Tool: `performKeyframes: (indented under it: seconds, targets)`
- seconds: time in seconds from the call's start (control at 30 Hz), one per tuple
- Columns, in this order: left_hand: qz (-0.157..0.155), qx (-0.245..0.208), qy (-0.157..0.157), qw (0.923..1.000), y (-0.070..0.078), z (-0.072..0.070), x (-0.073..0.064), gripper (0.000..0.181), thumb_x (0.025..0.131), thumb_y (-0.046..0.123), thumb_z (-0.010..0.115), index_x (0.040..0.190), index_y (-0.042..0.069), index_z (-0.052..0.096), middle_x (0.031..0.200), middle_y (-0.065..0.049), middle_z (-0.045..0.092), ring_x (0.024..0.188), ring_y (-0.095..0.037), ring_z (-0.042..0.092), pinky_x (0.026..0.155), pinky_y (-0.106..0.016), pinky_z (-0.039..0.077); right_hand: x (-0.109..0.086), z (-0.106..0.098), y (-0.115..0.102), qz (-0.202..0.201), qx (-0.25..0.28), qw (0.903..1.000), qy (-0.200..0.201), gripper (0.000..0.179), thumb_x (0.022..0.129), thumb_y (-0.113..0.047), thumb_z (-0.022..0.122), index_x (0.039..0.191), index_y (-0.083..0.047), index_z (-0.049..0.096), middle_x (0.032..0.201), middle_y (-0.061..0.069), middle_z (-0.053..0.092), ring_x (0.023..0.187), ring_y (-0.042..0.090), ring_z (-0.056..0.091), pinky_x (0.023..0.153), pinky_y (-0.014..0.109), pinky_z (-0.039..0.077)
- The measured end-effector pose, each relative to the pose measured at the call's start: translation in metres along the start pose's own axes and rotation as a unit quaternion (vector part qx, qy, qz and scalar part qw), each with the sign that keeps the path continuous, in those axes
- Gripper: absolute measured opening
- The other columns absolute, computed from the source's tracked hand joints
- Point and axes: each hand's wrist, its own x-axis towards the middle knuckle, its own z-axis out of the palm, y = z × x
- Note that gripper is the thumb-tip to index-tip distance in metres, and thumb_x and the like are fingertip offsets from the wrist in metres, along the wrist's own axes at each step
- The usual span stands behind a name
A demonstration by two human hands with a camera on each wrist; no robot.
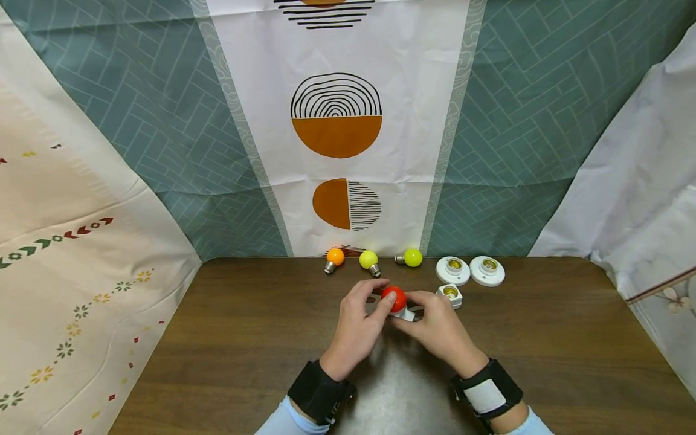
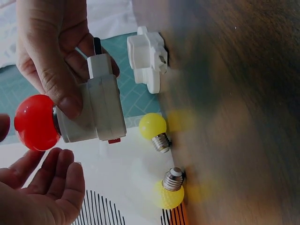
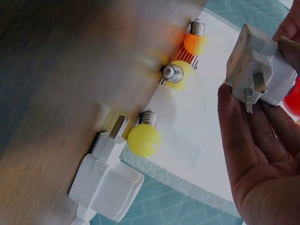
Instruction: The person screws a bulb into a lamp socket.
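My right hand [image 1: 435,329] grips a white plug-in lamp socket [image 2: 96,112], its thumb on the body. Metal prongs stick out of the socket's plug side, and a small red switch [image 2: 114,140] shows on it. The base of a red light bulb [image 1: 394,298] sits in the socket's mouth. My left hand [image 1: 359,326] curls round the bulb's globe, thumb on the near side and fingers beyond. In the left wrist view a fingertip meets the globe's edge, while the thumb is partly cut off.
Along the table's back edge lie an orange bulb [image 1: 335,257] and two yellow-green bulbs, left [image 1: 368,260] and right [image 1: 413,258]. Two round white lamp holders [image 1: 453,271] stand to their right, with another white plug-in socket [image 1: 450,294] in front. A patterned cloth [image 1: 337,54] hangs behind.
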Motion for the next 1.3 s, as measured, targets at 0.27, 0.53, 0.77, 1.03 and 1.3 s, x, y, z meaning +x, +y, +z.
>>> performKeyframes:
  seconds: [0.27, 0.53, 0.77, 1.03, 1.3]
  targets:
    - [-0.002, 0.006, 0.005, 1.0000, -0.0010, 0.0007, 0.0006, 0.034, 0.087, 0.038, 0.064, 0.114, 0.018, 0.064, 0.106, 0.009, 0.062, 0.091, -0.011, 0.055, 0.081, -0.037, 0.049, -0.0015, 0.0003, -0.0001, 0.013, 0.004, 0.9999, -0.007, 0.039, 0.069, -0.028, 0.082, 0.103, -0.013, 0.071, 0.097, -0.002, 0.070, 0.083, 0.009, 0.061, 0.073, 0.035, 0.055]
    - [0.003, 0.004, -0.015, 0.9999, -0.0007, -0.0005, 0.0012, 0.028, 0.089, 0.030, 0.063, 0.115, 0.021, 0.063, 0.109, 0.005, 0.063, 0.093, -0.011, 0.056, 0.083, -0.040, 0.049, -0.0023, 0.0010, 0.0006, 0.003, 0.006, 1.0000, -0.006, 0.038, 0.069, -0.028, 0.082, 0.102, -0.014, 0.071, 0.096, -0.003, 0.070, 0.081, 0.007, 0.061, 0.072, 0.032, 0.055]
    - [0.002, 0.000, -0.061, 0.9981, 0.0001, -0.0039, 0.0023, 0.031, 0.092, 0.026, 0.058, 0.123, 0.022, 0.058, 0.116, 0.007, 0.059, 0.101, -0.010, 0.056, 0.090, -0.035, 0.048, -0.0013, 0.0004, 0.0012, -0.001, 0.013, 0.9999, -0.011, 0.038, 0.069, -0.028, 0.083, 0.102, -0.014, 0.071, 0.095, -0.003, 0.070, 0.079, 0.006, 0.061, 0.071, 0.033, 0.056]
    - [0.012, 0.008, -0.008, 0.9999, 0.0008, 0.0010, 0.0021, 0.039, 0.088, 0.043, 0.061, 0.121, 0.022, 0.059, 0.115, 0.005, 0.061, 0.098, -0.012, 0.057, 0.085, -0.033, 0.047, -0.0002, 0.0003, 0.0011, 0.000, 0.010, 0.9999, -0.006, 0.040, 0.069, -0.028, 0.083, 0.104, -0.013, 0.070, 0.096, -0.002, 0.070, 0.075, 0.007, 0.060, 0.066, 0.032, 0.055]
    - [-0.003, 0.015, 0.020, 0.9997, 0.0009, 0.0045, 0.0005, 0.039, 0.082, 0.048, 0.066, 0.115, 0.026, 0.062, 0.106, 0.010, 0.061, 0.094, -0.008, 0.056, 0.081, -0.028, 0.047, 0.0005, 0.0007, 0.0005, 0.006, 0.003, 1.0000, -0.007, 0.042, 0.069, -0.026, 0.083, 0.106, -0.011, 0.069, 0.099, 0.000, 0.070, 0.075, 0.008, 0.059, 0.065, 0.030, 0.055]
